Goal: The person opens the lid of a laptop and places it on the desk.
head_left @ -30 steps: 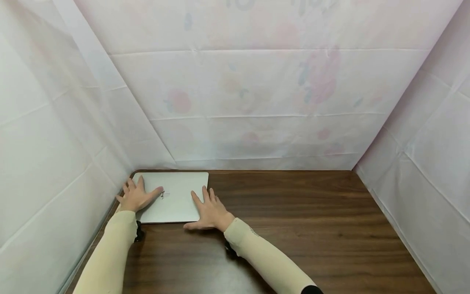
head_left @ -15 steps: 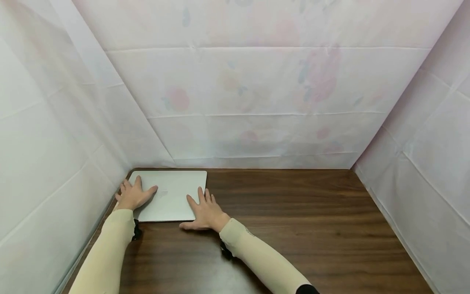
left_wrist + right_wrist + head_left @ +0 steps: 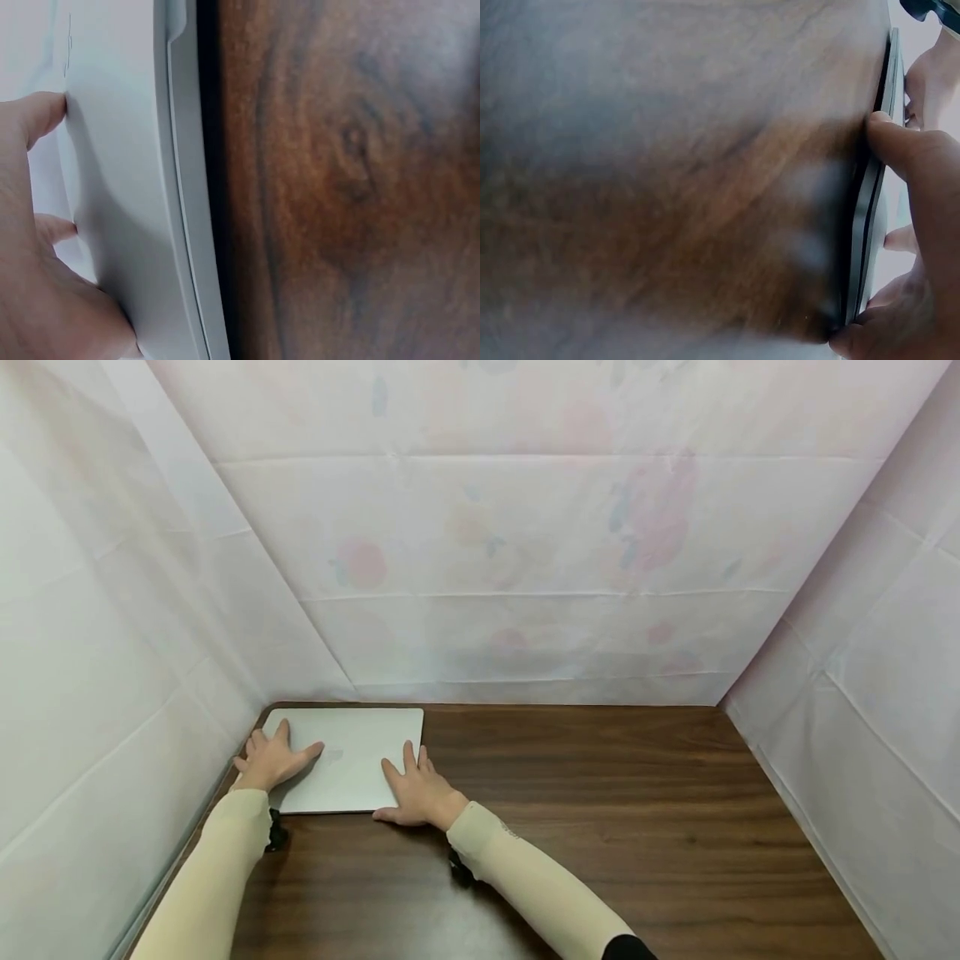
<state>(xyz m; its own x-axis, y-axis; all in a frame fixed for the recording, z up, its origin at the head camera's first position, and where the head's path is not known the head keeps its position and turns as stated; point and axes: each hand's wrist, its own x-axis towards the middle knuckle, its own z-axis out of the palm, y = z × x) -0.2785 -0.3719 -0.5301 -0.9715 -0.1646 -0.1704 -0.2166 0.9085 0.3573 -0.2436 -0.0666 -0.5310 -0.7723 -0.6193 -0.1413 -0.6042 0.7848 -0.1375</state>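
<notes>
Spreading beyond all the fingertips, the brown table (image 3: 600,810) bears the closed laptop (image 3: 348,777), which lies flat under the outstretched fingers. The left hand (image 3: 270,766) rests on its left part, fingers apart; the right hand (image 3: 426,797), fingers likewise apart, straddles its near right corner, with the thumb (image 3: 889,135) against the front edge. Set wide on opposite sides, they likely steady the laptop and stop it from sliding.

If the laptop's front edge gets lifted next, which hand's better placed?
Probably the right hand: its thumb is at the front edge of the laptop; the left hand lies spread over the left side.
</notes>
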